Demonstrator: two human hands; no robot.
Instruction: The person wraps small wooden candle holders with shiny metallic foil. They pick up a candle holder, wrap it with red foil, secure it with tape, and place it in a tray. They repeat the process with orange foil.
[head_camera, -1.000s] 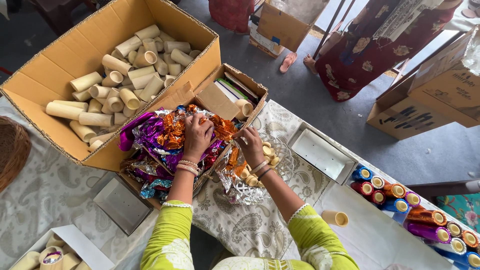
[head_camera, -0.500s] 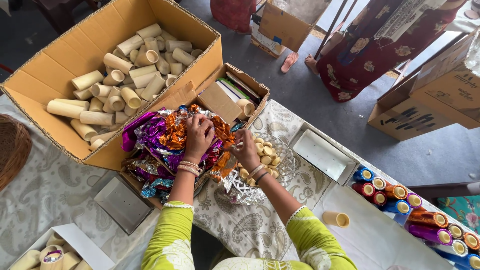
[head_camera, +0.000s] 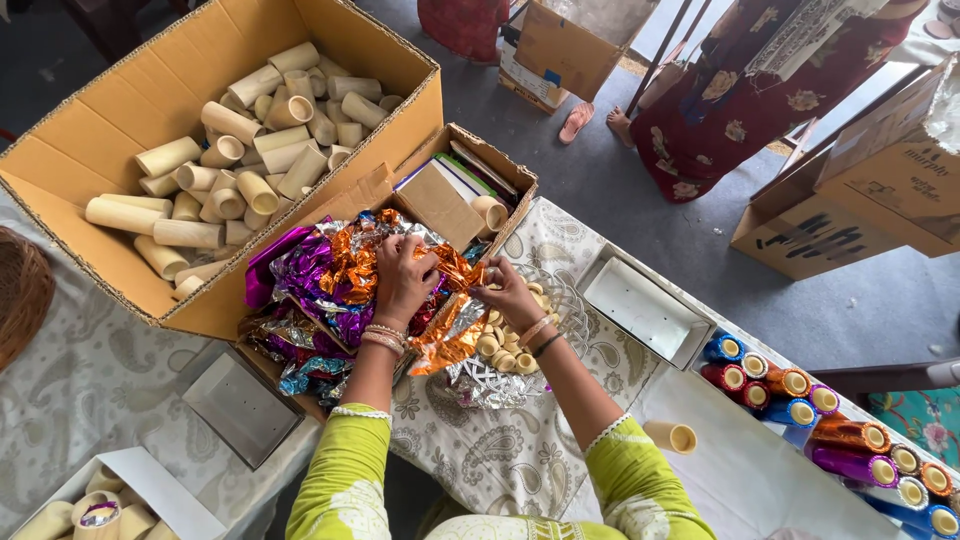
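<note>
Both hands work on 1 sheet of orange foil above the heap of foil wrappers, the landmark here. The left hand has its fingers curled down, pinching the sheet's upper edge; the right hand grips its right edge, fingers closed. The step looks like pulling 1 sheet free of the heap; the next move likely needs a gentle peel so that neighbouring sheets stay put.

Up-left of the heap stands a large brown carton of cream tubes. Just right, a small brown box. Far right lies a row of foil-wrapped tubes, blue, red, orange and purple.
</note>
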